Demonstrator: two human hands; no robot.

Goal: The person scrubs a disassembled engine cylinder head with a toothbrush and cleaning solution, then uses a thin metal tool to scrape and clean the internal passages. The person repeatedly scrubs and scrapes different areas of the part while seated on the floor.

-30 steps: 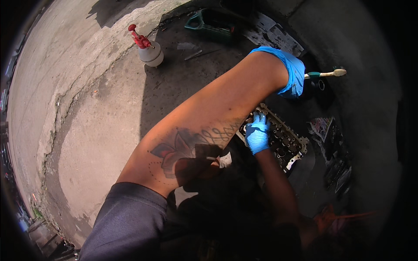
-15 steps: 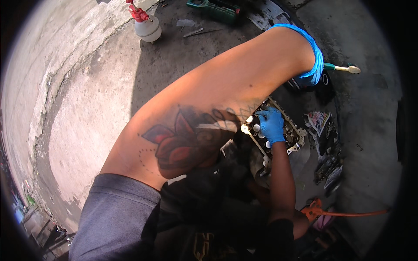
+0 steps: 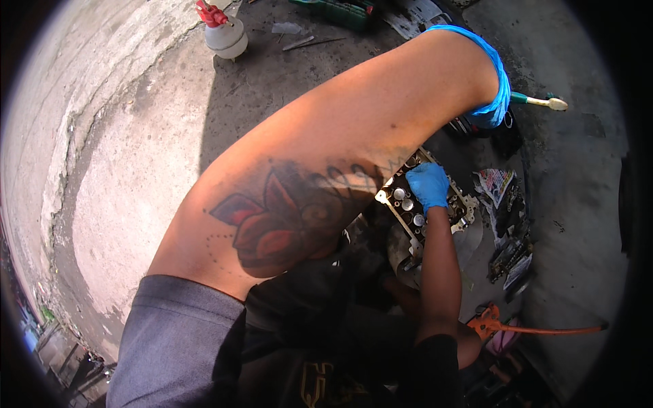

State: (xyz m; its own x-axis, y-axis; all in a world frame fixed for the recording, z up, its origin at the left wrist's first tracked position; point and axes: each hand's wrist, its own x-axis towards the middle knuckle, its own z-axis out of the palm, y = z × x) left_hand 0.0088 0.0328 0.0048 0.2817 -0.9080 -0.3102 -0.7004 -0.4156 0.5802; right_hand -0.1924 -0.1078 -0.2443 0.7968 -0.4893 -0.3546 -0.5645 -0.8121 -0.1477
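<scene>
Blue-gloved right hand point(image 3: 428, 185) being held curled, narrow, over metal engine part point(image 3: 407, 205), right of centre; whether anything is being gripped cannot be told. Left hand point(image 3: 490, 118) being mostly hidden by own forearm point(image 3: 381, 109); grip cannot be told, toothbrush point(image 3: 537, 102) being seen jutting right beyond glove cuff point(image 3: 505, 75). Probably best: light, even pressure being applied, engine part being steadied, view being freed of forearm. Newsprint point(image 3: 495, 187) being seen near right, spray bottle point(image 3: 226, 41) far left.

Mechanic's workshop area: engine cylinder head point(image 3: 406, 205), pump sprayer point(image 3: 226, 39), newspaper sheets point(image 3: 492, 188), stained concrete ground point(image 3: 129, 204).
</scene>
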